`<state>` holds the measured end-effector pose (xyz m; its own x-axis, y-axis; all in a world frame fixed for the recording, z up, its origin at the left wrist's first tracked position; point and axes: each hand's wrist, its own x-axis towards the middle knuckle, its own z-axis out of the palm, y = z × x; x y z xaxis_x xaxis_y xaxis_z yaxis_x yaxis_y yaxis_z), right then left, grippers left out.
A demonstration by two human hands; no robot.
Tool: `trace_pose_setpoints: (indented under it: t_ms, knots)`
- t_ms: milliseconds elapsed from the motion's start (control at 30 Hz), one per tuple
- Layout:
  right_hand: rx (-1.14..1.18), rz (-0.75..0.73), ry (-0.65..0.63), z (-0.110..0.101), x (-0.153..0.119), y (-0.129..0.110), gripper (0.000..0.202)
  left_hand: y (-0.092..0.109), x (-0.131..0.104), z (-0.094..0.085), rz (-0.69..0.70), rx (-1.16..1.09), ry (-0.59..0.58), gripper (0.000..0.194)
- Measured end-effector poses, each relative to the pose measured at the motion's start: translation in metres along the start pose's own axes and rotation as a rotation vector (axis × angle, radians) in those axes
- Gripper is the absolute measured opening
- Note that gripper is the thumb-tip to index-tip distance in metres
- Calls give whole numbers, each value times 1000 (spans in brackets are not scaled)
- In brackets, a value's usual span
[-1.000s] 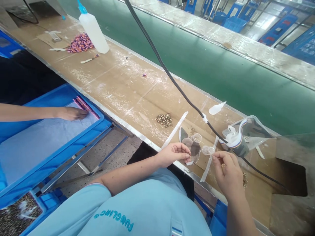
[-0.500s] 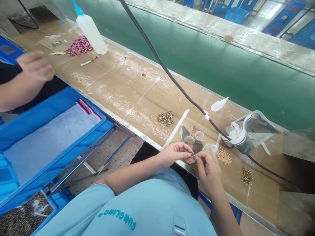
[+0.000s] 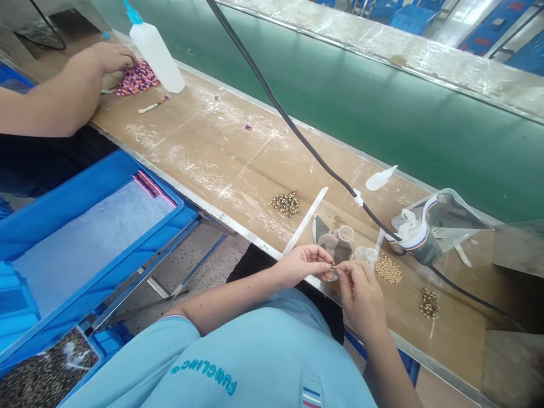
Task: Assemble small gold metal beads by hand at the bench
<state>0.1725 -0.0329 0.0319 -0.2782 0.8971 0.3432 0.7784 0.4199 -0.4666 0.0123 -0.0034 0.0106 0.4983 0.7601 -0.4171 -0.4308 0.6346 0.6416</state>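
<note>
Close to the table's front edge, my left hand (image 3: pixel 306 265) pinches a tiny dark-and-gold piece (image 3: pixel 332 267) between thumb and fingertips. Fingertips of my right hand (image 3: pixel 360 286) meet it there, closed on something too small to make out. Just beyond my hands are small clear cups (image 3: pixel 345 233) and a round lid-like dish (image 3: pixel 366 255). Beside my right hand lies a pile of tan beads (image 3: pixel 387 268). Farther right is a small heap of dark-and-gold pieces (image 3: pixel 429 303); a similar heap (image 3: pixel 285 204) lies to the left of the white strip (image 3: pixel 306 220).
A black cable (image 3: pixel 272 99) crosses above the table. A clear plastic container (image 3: pixel 450 226) stands at the right. At the left, a co-worker's hand (image 3: pixel 113 58) touches pink-and-purple pieces (image 3: pixel 138 79) near a white bottle (image 3: pixel 157 56). A blue tray (image 3: pixel 182 207) stands below the table edge.
The co-worker's hand has moved from above the blue tray's side to the pink-and-purple pile. My hands stay together in nearly the same place, fingertips still meeting.
</note>
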Motion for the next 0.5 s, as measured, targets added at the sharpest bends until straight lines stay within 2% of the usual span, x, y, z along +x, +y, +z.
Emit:
trace_pose_setpoints:
  t_ms: [333, 500]
  knots:
    - [-63, -44, -3, 0, -1, 1, 15, 5, 1, 0, -60, 15, -14, 46]
    - [-8, 25, -77, -2, 0, 3, 18, 2, 3, 0, -61, 18, -3, 45]
